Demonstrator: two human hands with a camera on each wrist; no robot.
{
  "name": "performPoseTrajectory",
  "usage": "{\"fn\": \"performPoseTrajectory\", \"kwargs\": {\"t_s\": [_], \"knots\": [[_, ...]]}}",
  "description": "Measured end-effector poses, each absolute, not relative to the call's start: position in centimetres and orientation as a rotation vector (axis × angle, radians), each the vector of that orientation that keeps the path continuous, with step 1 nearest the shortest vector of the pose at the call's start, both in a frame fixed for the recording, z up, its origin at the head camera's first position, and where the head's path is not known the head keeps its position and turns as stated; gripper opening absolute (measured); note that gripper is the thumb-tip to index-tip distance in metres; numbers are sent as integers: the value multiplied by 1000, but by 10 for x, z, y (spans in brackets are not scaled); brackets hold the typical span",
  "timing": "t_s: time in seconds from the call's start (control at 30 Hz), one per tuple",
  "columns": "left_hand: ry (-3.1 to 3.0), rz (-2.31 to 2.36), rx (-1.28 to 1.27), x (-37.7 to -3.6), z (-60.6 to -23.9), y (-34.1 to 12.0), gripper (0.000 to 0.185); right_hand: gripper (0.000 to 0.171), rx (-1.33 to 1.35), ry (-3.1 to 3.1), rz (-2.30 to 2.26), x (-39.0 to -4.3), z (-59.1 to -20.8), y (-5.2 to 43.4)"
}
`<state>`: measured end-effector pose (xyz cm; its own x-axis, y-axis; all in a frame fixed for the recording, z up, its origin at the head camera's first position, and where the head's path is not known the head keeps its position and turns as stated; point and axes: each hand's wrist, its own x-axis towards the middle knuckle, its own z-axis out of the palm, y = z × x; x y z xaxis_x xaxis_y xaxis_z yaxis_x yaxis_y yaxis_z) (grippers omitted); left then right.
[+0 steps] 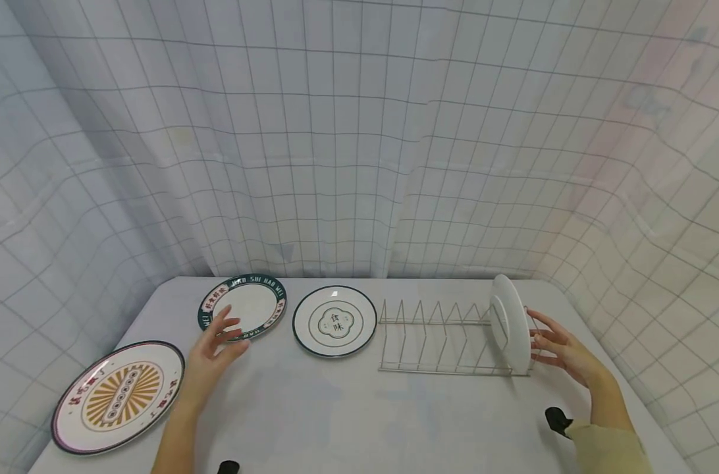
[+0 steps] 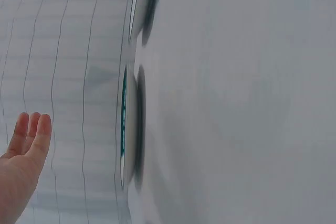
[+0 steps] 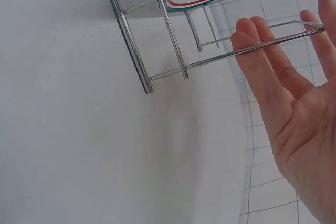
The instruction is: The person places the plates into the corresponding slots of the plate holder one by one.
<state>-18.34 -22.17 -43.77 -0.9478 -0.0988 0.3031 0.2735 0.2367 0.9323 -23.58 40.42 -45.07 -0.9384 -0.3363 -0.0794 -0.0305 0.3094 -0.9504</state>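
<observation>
Right hand, fingers spread, just beside upright white plate in wire rack; left hand open over green-rimmed plate.

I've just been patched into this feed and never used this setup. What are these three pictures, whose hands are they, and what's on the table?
No machine here: a person works with two bare hands. The wide picture comes from a camera on their head; the other two come from cameras on each wrist. On the white table lie three plates flat: a sunburst plate, a green-rimmed plate and a plate with a centre emblem. Right of them stands a wire rack with one white plate upright at its right end. The left hand is open beside the green-rimmed plate. The right hand is open beside the racked plate. Neither grips anything.
</observation>
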Motion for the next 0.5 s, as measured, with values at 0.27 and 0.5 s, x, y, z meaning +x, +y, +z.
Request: {"fn": "performPoseTrajectory", "kwargs": {"t_s": [0.27,0.5], "knots": [[-2141,-1765,11,-157,-465,-314,71,57,-318,2314,-1679,-235,-452,405],[-2022,-1918,264,-122,-476,-370,79,57,-307,2309,-1685,-235,-451,405]]}}
